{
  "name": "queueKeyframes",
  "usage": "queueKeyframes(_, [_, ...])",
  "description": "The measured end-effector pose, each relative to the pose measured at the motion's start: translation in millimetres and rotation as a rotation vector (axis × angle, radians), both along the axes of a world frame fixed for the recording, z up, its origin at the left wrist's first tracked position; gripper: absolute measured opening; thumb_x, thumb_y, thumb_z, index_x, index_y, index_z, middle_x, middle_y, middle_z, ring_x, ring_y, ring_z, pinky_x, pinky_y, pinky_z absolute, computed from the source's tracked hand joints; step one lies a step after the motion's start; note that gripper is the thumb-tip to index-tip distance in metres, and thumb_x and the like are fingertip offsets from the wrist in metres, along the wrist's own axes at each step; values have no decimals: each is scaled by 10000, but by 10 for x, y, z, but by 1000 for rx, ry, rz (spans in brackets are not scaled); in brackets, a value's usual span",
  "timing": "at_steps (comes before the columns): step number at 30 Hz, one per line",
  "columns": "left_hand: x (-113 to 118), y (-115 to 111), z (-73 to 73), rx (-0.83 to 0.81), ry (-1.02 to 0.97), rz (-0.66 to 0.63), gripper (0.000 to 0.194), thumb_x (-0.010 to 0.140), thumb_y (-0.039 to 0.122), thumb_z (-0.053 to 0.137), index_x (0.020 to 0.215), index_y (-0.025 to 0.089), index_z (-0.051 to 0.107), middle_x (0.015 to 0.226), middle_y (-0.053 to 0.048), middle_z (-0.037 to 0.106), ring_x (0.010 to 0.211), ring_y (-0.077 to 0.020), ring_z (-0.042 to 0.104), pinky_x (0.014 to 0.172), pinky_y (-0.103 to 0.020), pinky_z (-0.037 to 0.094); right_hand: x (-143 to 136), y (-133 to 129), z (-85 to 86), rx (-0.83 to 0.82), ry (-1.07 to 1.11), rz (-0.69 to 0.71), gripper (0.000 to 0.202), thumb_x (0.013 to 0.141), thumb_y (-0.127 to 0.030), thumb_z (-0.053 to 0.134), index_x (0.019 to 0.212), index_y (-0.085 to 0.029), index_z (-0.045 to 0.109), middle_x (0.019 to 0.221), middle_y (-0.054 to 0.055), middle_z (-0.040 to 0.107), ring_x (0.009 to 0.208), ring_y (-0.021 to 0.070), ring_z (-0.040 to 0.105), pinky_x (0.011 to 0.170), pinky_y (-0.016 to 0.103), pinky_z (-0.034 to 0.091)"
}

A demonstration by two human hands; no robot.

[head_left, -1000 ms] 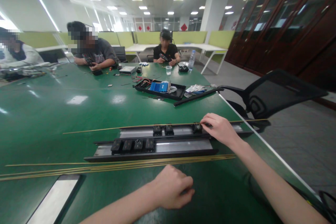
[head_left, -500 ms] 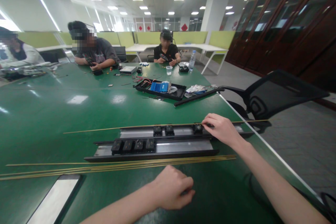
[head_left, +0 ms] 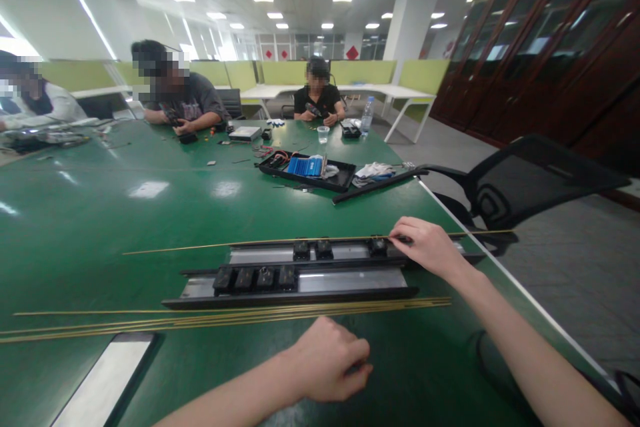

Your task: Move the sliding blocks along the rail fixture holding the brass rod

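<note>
My right hand (head_left: 423,245) is pinched on a long thin brass rod (head_left: 200,247), which runs along the far edge of the rear metal channel (head_left: 350,251). Just left of those fingers a black block (head_left: 378,247) sits in this channel, and two more black blocks (head_left: 313,250) stand further left. The nearer channel (head_left: 350,279) holds several black blocks (head_left: 255,278) in a row at its left part. My left hand (head_left: 333,360) rests on the table with its fingers curled in a loose fist; nothing shows in it. Several loose brass rods (head_left: 225,317) lie between it and the nearer channel.
A flat pale panel with a dark edge (head_left: 105,380) lies at the lower left. Beyond the channels are a black tray (head_left: 345,177) with a blue finned part, gloves (head_left: 373,173) and a dark strip (head_left: 370,188). A mesh chair (head_left: 540,180) stands right; people work across the table.
Hardly anything differs. The whole view has shifted very slightly to the right; my right hand keeps its pinch on the rod and my left hand stays curled on the table.
</note>
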State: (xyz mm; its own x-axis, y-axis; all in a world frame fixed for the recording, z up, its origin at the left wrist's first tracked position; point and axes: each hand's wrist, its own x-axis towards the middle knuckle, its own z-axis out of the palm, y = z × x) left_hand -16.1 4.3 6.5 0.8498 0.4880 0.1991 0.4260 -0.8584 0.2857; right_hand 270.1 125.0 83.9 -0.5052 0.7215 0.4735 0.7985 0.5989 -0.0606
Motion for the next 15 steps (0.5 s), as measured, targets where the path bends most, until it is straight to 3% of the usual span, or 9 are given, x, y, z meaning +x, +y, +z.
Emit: queueKeyframes(15, [4,-7,12,-17,25,-11,206,907,324,622,768,218,514,641,31,631,542,-141,569,493,-299,249,118,44,-6,-36,-28,5,137,917,-211,560,833,-221,667,903,42,708,819,172,665,715,300,500])
